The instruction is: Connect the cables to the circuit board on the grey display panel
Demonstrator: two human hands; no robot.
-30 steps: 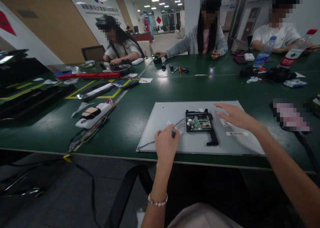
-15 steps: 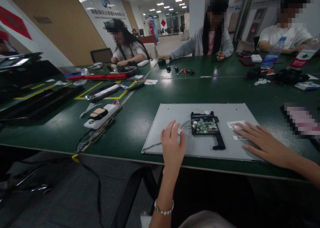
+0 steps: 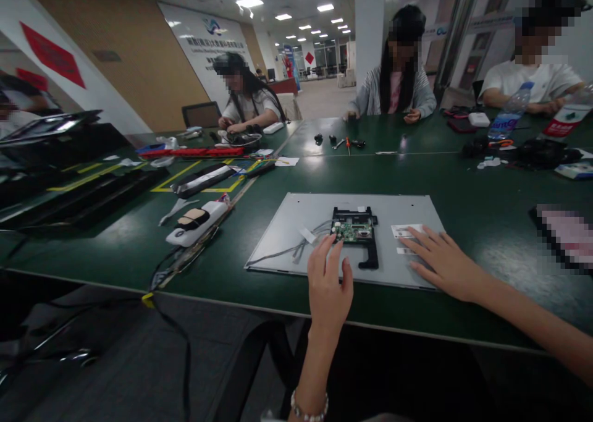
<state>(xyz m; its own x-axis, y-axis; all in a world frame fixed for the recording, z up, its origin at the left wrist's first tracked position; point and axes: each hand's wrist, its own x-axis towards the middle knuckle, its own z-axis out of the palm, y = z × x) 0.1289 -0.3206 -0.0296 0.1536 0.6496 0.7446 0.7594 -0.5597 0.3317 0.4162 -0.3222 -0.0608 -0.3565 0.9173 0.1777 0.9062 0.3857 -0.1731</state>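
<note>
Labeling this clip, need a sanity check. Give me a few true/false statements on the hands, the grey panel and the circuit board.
1. The right hand lies flat on the grey panel. True.
2. The left hand holds a screwdriver. False: it holds nothing, fingers spread just before the circuit board.
3. The circuit board sits in a black bracket on the panel. True.
4. The panel stands upright on the green table. False: it lies flat.
5. Grey wires run left from the board. True.
</note>
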